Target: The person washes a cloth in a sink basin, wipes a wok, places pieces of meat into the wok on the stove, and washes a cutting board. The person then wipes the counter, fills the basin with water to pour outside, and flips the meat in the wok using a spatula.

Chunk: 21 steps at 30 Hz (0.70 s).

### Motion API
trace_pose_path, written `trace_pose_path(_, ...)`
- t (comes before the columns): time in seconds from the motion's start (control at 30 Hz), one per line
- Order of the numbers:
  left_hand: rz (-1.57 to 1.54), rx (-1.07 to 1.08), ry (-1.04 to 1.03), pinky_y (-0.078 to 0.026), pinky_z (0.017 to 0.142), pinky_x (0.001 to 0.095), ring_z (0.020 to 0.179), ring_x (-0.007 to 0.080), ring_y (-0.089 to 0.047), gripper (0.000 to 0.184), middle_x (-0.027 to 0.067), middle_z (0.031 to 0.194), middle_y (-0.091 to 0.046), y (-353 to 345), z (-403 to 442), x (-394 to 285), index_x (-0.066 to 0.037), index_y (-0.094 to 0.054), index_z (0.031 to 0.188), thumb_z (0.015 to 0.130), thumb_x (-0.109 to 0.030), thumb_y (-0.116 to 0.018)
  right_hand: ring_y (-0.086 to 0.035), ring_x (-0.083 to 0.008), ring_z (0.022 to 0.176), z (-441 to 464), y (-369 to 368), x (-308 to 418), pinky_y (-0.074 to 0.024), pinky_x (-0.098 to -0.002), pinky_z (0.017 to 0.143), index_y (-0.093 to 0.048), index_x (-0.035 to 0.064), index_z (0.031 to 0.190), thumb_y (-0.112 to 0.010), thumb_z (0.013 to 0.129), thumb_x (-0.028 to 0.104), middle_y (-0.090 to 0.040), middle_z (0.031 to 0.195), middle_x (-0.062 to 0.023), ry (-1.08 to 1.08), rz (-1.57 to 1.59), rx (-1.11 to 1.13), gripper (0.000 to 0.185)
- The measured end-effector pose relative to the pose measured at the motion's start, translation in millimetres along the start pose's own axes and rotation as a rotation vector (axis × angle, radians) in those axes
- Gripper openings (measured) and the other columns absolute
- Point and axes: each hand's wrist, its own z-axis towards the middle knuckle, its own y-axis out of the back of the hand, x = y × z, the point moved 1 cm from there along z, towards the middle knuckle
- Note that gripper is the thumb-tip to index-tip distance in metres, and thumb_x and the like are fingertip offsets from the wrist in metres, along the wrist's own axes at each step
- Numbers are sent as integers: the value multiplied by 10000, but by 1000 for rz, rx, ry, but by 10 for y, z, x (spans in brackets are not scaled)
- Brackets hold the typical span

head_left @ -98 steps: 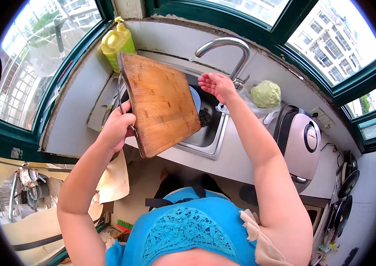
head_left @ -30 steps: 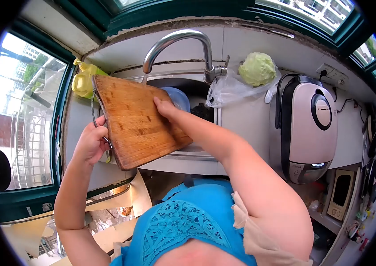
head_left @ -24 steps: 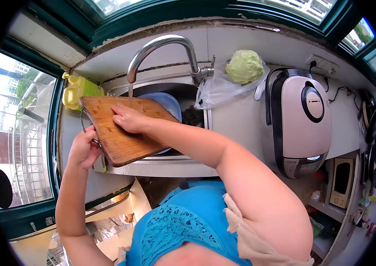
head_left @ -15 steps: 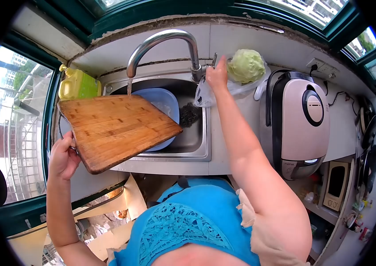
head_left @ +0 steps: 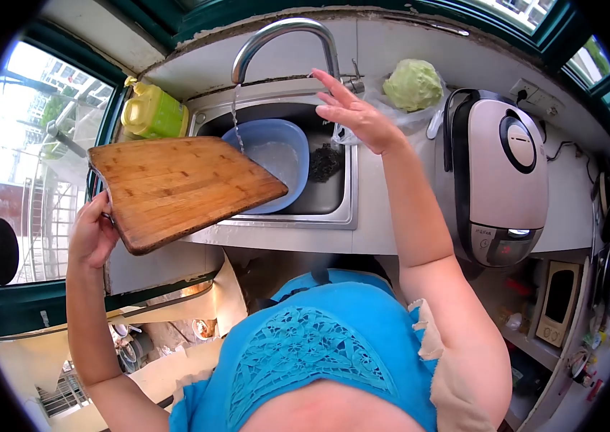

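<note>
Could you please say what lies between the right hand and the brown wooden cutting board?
In the head view, a rounded blue plastic basin in the metal sink shows between the right hand and the board.

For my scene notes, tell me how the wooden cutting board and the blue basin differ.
The wooden cutting board is a flat brown slab with straight edges; the blue basin is hollow with a curved rim. The left hand holds the board at one side, while the basin sits in the sink. The board overlaps the basin in view, hiding part of it.
</note>
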Motion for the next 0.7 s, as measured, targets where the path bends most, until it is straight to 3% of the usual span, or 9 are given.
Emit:
trace_pose_path(0.03, -12, 40, -18, -501, 652, 244, 702, 102, -538, 134, -3, 789, -539, 117, -24, 68, -85, -485, 766, 892, -86, -440, -272, -373, 1315, -68, -135, -89, -262, -385, 1061, -302, 75, 1375, -643, 787, 334, -133, 1444, -280, -158, -720, -209, 727)
trace_pose_path(0.07, -20, 47, -20, -502, 653, 249, 703, 105, -541, 131, -2, 792, -543, 240, -47, 125, -85, -491, 772, 894, -88, -441, -269, -395, 1307, -216, -290, -164, -269, -399, 1055, -289, 79, 1381, -656, 775, 299, -132, 1435, -298, -385, -1091, -365, 742)
trace_pose_path(0.1, -31, 66, -25, -502, 655, 253, 705, 108, -543, 130, -1, 796, -546, 351, -51, 187, -84, -497, 778, 895, -89, -442, -318, -430, 1263, -335, -354, -426, -316, -395, 1023, -318, 46, 1360, -652, 771, 281, -183, 1407, -322, -192, -1123, -380, 717)
trace_pose_path(0.13, -45, 98, -27, -502, 656, 258, 706, 110, -546, 128, 0, 799, -549, 386, -59, 257, -83, -503, 784, 897, -90, -442, -380, -417, 1221, -460, -472, -627, -355, -385, 987, -378, 7, 1316, -644, 771, 263, -298, 1368, -299, 18, -875, -348, 658)
trace_pose_path(0.2, -23, 68, -3, -506, 688, 286, 714, 116, -552, 89, 15, 787, -557, 322, -265, 288, -55, -530, 827, 855, -65, -446, -509, -300, 1129, -760, -874, -560, -414, -344, 928, -452, 25, 1280, -620, 819, 297, -526, 1204, -225, -336, -381, -133, 560)
trace_pose_path(0.23, -95, 142, -30, -508, 713, 291, 731, 117, -559, 76, 23, 787, -562, 550, -158, 417, -47, -526, 826, 830, -48, -450, -557, -271, 1042, -881, -1017, -717, -438, -336, 882, -469, 33, 1269, -617, 826, 302, -582, 1128, -192, -278, -446, -27, 539)
trace_pose_path(0.3, -128, 176, -10, -513, 725, 282, 712, 109, -558, 88, 22, 784, -558, 731, -158, 560, -64, -504, 785, 863, -71, -462, -560, -249, 1025, -1188, -1313, -494, -435, -324, 873, -492, 34, 1245, -611, 837, 308, -595, 1116, -166, -423, -380, 96, 506)
trace_pose_path(0.6, -205, 267, 56, -556, 611, 264, 637, 120, -618, 141, 19, 670, -604, 1231, -448, 1087, -69, -528, 777, 903, -123, -494, -558, -180, 1052, -2236, -1607, -315, -424, -313, 900, -470, 59, 1261, -584, 869, 242, -578, 1145, -103, -325, -344, -50, 447)
trace_pose_path(0.7, -295, 269, 80, -569, 665, 301, 744, 176, -644, 130, 75, 840, -644, 1175, -531, 1191, -25, -547, 891, 906, -143, -495, -560, -192, 1045, -2591, -1510, -204, -431, -313, 888, -443, 75, 1287, -580, 867, 246, -571, 1134, -109, -269, -331, -140, 473)
